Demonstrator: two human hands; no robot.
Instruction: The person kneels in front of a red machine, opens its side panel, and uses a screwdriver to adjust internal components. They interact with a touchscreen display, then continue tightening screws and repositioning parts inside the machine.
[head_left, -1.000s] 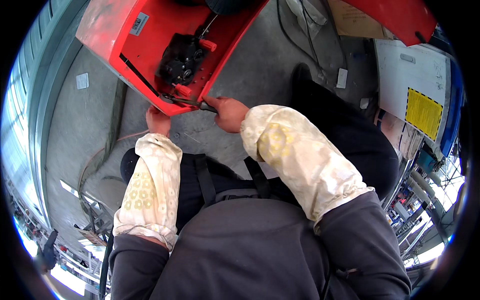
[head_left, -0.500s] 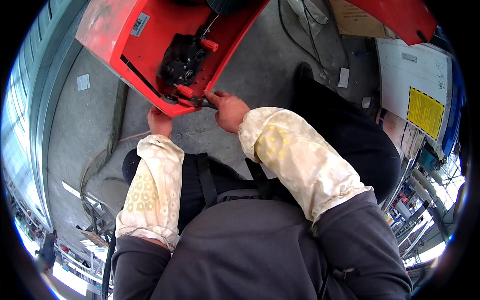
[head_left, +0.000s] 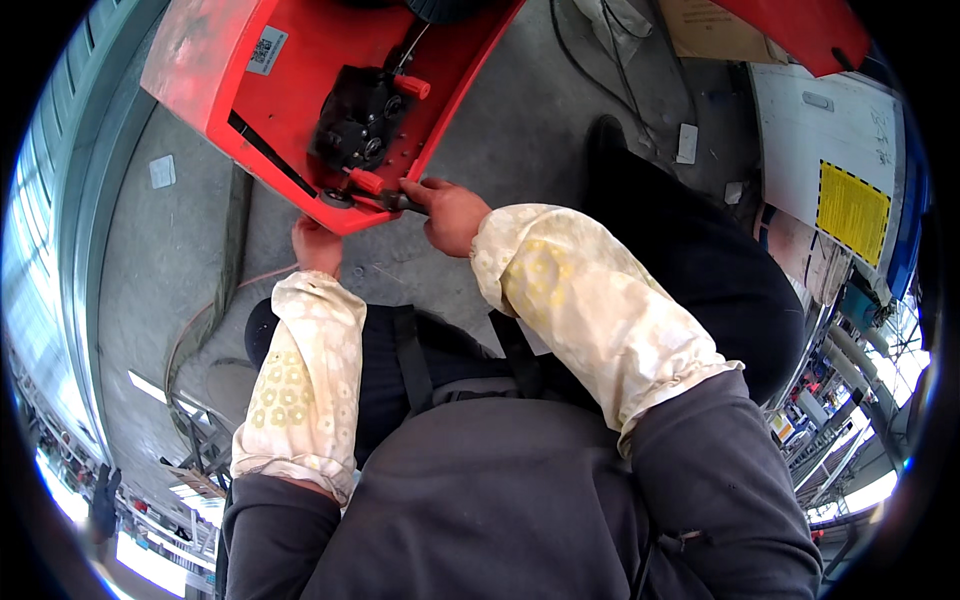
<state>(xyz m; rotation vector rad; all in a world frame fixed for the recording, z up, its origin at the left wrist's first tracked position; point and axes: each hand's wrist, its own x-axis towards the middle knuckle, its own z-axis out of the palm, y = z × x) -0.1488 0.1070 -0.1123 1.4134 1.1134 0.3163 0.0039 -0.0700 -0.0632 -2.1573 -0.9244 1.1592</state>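
Note:
A red metal machine body [head_left: 300, 70] lies tilted on the concrete floor, with a black block-shaped unit [head_left: 358, 118] and orange-red knobs bolted on it. My right hand [head_left: 450, 212] is closed around a dark tool handle [head_left: 395, 200] whose tip meets a fitting at the red body's lower edge. My left hand [head_left: 317, 246] reaches under that same edge, fingers hidden beneath it. Both forearms wear cream patterned sleeve covers.
Grey concrete floor [head_left: 170, 260] lies all around. A white panel with a yellow label [head_left: 850, 205] stands at the right. Cables [head_left: 610, 60] and a cardboard box [head_left: 715, 25] lie at the top. My dark-trousered knee [head_left: 700, 260] is right of the hands.
Both hands have stayed at the red body's lower edge; the view has shifted only slightly.

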